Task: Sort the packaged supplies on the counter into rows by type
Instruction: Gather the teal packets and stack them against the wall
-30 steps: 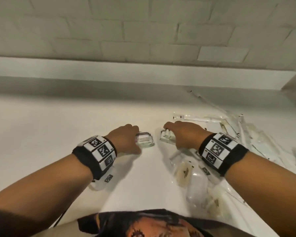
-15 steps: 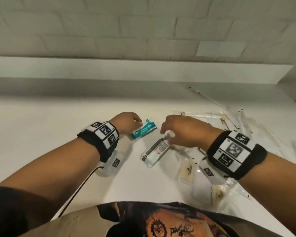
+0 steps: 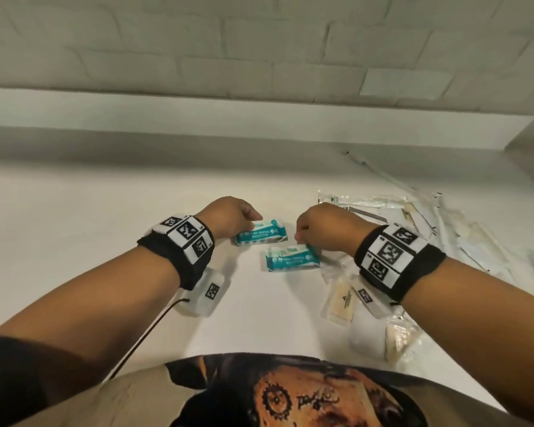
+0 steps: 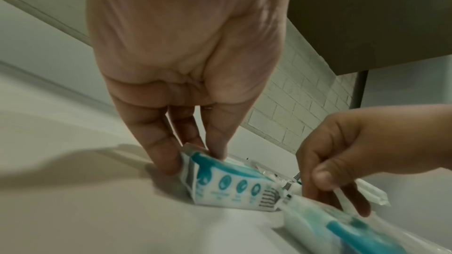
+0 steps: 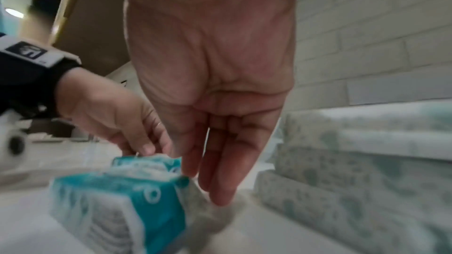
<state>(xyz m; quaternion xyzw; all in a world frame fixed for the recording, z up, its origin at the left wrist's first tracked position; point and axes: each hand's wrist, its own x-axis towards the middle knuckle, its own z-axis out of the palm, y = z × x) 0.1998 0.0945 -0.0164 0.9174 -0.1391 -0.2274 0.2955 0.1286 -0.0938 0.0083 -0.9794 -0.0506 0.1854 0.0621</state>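
Two teal-and-white wipe packs lie label up on the white counter (image 3: pixel 105 241). The farther pack (image 3: pixel 261 234) is pinched at its left end by my left hand (image 3: pixel 238 215); in the left wrist view the thumb and fingers (image 4: pixel 161 154) close on that pack's (image 4: pixel 232 186) end seal. The nearer pack (image 3: pixel 292 257) lies just below and to the right. My right hand (image 3: pixel 315 229) holds its far right end, thumb and fingers (image 4: pixel 354 200) set on either side of the seal of this pack (image 4: pixel 354 227). In the right wrist view the nearer pack (image 5: pixel 122 200) sits left of the fingertips (image 5: pixel 220 190).
Beige sachets in clear wrap (image 3: pixel 339 300) lie under my right forearm. Long clear-sleeved packets (image 3: pixel 383 204) spread over the right of the counter, up to the wall ledge (image 3: pixel 259 118). Pale patterned packets (image 5: pixel 342 161) are stacked right of my right hand.
Both packs have been turned from their clear side to the teal label side and set down flat. My hands moved slightly apart and stay at the packs' outer ends.
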